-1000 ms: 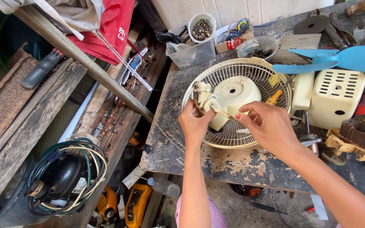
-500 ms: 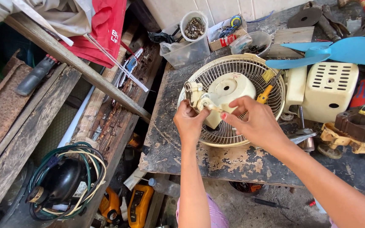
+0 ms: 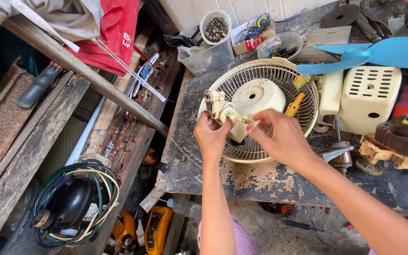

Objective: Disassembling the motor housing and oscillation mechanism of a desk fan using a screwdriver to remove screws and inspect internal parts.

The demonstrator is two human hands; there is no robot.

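A scarred, paint-flecked workbench [image 3: 199, 165] fills the right half of the view, crowded with fan parts, while rough wooden planks [image 3: 34, 141] and clutter run down the left. Near the bench's centre lies a round cream wire fan guard [image 3: 279, 80], and on it rests a cream fan motor housing [image 3: 256, 101] with a small gear assembly [image 3: 218, 107] sticking out at its 9 o'clock side. The left hand [image 3: 211, 137] comes up from 6 o'clock and grips that gear assembly, fingers curled and pressed around it. The right hand [image 3: 284, 139] reaches in from 4 o'clock, thumb and forefinger pinching the slim shaft [image 3: 242, 121] that projects from the assembly, the other fingers loosely bent. A yellow-handled screwdriver [image 3: 294, 103] lies on the guard at 3 o'clock of the housing. Farther toward 2 o'clock sit a cream vented rear cover [image 3: 369, 99] and a blue fan blade [image 3: 378, 52]. At 12 o'clock stands a white cup of screws [image 3: 216, 28]. At 8 o'clock, off the bench, a black compressor [image 3: 72, 203] wrapped in green and yellow wires sits low among the planks.
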